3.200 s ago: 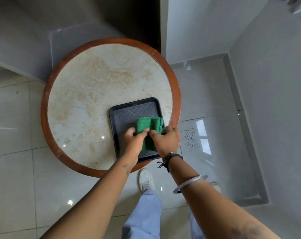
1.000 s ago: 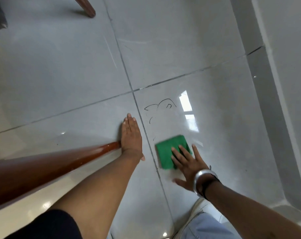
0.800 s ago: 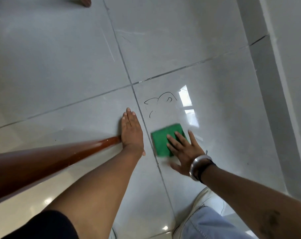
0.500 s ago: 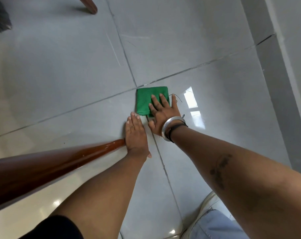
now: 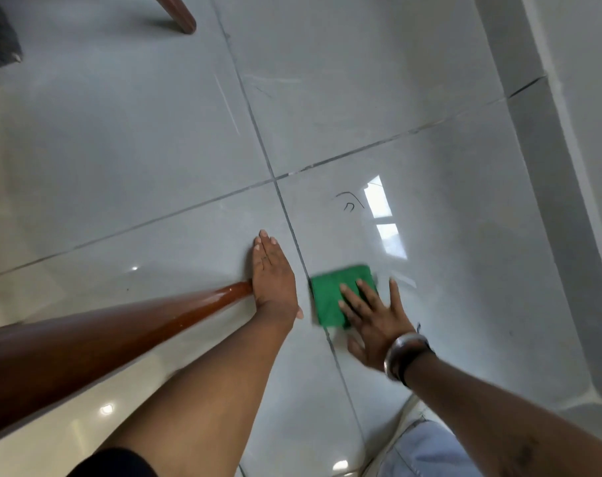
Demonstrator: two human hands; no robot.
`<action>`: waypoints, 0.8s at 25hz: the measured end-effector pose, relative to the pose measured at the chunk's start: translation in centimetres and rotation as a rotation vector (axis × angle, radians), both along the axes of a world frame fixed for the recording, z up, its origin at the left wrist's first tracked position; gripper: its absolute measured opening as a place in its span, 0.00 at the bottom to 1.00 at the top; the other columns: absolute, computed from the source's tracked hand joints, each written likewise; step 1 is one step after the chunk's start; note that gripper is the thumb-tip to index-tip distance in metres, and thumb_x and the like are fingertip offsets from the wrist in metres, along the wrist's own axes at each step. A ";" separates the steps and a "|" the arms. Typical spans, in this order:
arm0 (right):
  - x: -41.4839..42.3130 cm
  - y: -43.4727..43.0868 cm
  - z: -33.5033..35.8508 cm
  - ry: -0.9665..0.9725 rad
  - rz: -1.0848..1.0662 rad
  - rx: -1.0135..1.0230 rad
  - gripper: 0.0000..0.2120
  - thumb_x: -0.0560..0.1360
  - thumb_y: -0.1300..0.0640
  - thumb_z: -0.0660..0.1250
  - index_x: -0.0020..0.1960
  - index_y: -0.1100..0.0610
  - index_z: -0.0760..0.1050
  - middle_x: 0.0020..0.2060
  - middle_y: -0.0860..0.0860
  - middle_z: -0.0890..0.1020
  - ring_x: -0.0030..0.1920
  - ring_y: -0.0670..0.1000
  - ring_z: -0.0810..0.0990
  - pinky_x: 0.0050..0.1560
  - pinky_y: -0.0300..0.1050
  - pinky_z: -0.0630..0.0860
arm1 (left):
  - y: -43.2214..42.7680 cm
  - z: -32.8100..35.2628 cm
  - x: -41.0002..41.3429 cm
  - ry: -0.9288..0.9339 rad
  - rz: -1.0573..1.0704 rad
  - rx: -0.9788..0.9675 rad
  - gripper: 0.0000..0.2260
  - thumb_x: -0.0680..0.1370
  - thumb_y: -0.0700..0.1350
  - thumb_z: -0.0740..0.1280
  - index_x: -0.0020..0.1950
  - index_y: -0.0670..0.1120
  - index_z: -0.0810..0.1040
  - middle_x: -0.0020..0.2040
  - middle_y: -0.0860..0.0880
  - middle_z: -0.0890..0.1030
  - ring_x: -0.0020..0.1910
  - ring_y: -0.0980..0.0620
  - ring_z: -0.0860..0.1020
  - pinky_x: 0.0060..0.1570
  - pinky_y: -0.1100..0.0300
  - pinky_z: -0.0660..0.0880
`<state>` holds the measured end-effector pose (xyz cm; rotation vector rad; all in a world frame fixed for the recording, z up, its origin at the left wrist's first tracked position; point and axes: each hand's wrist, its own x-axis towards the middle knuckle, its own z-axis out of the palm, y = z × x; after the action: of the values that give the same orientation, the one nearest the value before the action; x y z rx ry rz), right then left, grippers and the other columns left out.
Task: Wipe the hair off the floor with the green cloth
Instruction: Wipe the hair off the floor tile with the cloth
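Note:
The green cloth point(image 5: 329, 297) lies folded flat on the glossy grey tiled floor point(image 5: 155, 149), just right of a tile joint. My right hand point(image 5: 373, 320) presses on its near right part with the fingers spread. A few dark strands of hair point(image 5: 349, 201) lie on the tile beyond the cloth, apart from it. My left hand point(image 5: 272, 280) rests flat on the floor to the left of the cloth, fingers together, holding nothing.
A brown wooden table leg point(image 5: 120, 333) slants in from the left and meets the floor by my left hand. Another leg point(image 5: 180, 15) stands at the top. A grey skirting and wall point(image 5: 551, 201) run along the right. My jeans-clad knee point(image 5: 427, 449) is bottom right.
My right hand has dragged the cloth back toward me from the tile crossing. A few hair strands show again beyond it. The left hand has stayed planted.

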<state>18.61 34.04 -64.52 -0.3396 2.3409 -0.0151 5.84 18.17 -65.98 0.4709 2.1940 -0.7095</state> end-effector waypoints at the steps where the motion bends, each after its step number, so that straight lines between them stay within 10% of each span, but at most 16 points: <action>1: -3.0 0.2 -0.9 0.029 -0.040 0.029 0.36 0.72 0.38 0.55 0.76 0.53 0.60 0.78 0.54 0.56 0.77 0.61 0.54 0.69 0.77 0.40 | 0.2 -0.1 0.0 0.007 -0.002 -0.007 0.69 0.57 0.74 0.70 0.72 0.26 0.39 0.75 0.27 0.44 0.77 0.31 0.44 0.76 0.42 0.41; 5: -16.3 1.4 -3.7 0.169 -0.435 0.138 0.37 0.73 0.36 0.49 0.77 0.53 0.52 0.79 0.54 0.51 0.78 0.61 0.48 0.68 0.76 0.39 | 0.2 -0.2 -0.2 0.007 -0.045 -0.021 0.68 0.58 0.75 0.68 0.72 0.26 0.40 0.75 0.26 0.45 0.76 0.31 0.45 0.75 0.41 0.41; 13: 2.5 -0.6 -0.4 0.000 -0.002 0.009 0.42 0.70 0.33 0.57 0.75 0.58 0.60 0.77 0.58 0.58 0.76 0.65 0.53 0.70 0.73 0.38 | 0.0 0.3 -0.3 0.012 -0.093 -0.022 0.68 0.58 0.77 0.66 0.73 0.26 0.41 0.75 0.26 0.46 0.76 0.30 0.46 0.75 0.41 0.42; 17: -3.5 3.3 -1.3 0.129 0.229 -0.056 0.35 0.74 0.35 0.54 0.76 0.52 0.60 0.77 0.54 0.60 0.76 0.61 0.58 0.67 0.78 0.46 | -0.2 0.0 -0.2 0.028 -0.119 -0.008 0.68 0.57 0.77 0.65 0.73 0.27 0.43 0.75 0.26 0.48 0.76 0.30 0.47 0.75 0.40 0.43; 20: -13.4 2.2 -2.9 0.136 -0.124 0.089 0.37 0.74 0.33 0.48 0.78 0.51 0.52 0.79 0.53 0.51 0.78 0.60 0.49 0.68 0.77 0.40 | -0.2 0.3 -0.1 0.040 -0.148 -0.015 0.65 0.61 0.75 0.65 0.73 0.27 0.43 0.76 0.28 0.48 0.77 0.31 0.47 0.75 0.41 0.42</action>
<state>5.22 36.19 -67.40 -0.1555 2.4847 0.0532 5.77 18.00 -65.67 0.6208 2.2060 -0.8199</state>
